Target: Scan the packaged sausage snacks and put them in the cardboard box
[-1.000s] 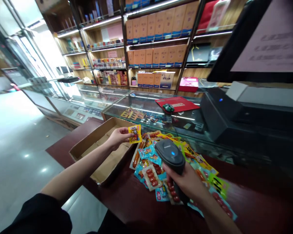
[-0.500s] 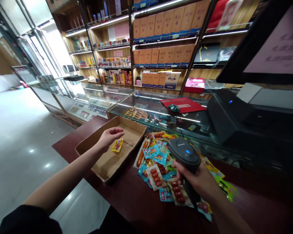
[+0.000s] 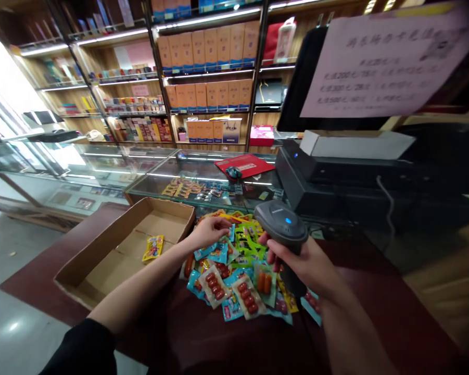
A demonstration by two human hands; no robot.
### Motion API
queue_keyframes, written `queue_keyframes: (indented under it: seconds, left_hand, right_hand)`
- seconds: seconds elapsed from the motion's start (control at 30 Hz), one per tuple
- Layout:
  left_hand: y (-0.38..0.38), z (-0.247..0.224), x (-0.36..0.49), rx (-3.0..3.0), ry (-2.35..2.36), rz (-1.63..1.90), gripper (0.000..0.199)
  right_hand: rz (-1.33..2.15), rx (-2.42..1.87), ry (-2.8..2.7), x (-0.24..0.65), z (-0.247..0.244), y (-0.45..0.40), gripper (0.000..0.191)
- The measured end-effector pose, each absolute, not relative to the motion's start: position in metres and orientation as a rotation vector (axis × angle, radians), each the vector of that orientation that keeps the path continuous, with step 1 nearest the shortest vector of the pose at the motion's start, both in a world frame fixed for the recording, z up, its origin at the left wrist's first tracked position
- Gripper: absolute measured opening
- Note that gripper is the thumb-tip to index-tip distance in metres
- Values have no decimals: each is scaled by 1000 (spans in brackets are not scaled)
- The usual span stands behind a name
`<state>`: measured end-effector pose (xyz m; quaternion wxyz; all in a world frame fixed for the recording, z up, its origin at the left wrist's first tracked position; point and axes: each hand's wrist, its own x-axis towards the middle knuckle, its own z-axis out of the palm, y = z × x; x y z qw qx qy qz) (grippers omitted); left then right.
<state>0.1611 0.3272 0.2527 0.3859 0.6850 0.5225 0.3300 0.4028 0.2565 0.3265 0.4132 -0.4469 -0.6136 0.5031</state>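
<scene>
My right hand (image 3: 296, 255) is wrapped round the handle of a dark grey barcode scanner (image 3: 283, 221), held above the right side of a pile of small snack packets (image 3: 248, 297). Over the upper left of the pile is my left hand (image 3: 213, 230), its fingers curled near a blue packet (image 3: 218, 251); whether they grip anything is too small to tell. Green, blue and clear packets with sausages make up the pile. One yellow packet (image 3: 153, 248) lies inside the open cardboard box (image 3: 101, 271) to the left.
Behind the dark red tabletop (image 3: 203, 344) stands a glass display counter (image 3: 148, 172) with a red mat (image 3: 253, 165) and a mouse on it. A monitor with a pink paper sign (image 3: 367, 67) and black equipment (image 3: 320, 182) stand at the right. Stocked shelves line the back.
My left hand has moved right, from over the cardboard box to the packet pile. The view has turned right, showing more of the monitor. The scanner remains in my right hand.
</scene>
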Motion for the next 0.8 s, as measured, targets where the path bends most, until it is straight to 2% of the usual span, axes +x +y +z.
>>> queue_keyframes:
  seconds: [0.17,0.33,0.43,0.5,0.63,0.8]
  left_hand:
    - [341,232,164,2240,1622,699,35]
    - [346,218,156,2459,1512,535,46]
    - [350,220,152,2491,1440,570,50]
    - [351,224,148,2425,1397,635,45]
    - [350,239,136,2058,1370,681,19]
    - [344,267,120,1437,1225,980,24]
  right_hand:
    - [1285,-1088,-1511,402,330,257,33]
    - [1307,-1095,-1537,397,325,257,30]
    - [1313,-1121,-1538,395,322,257,31]
    - [1320,-1141,-1551,394,320,256,31]
    - [1327,-1126,-1593,391,317,257,31]
    - [1331,-1103,-1653,388,314,257,28]
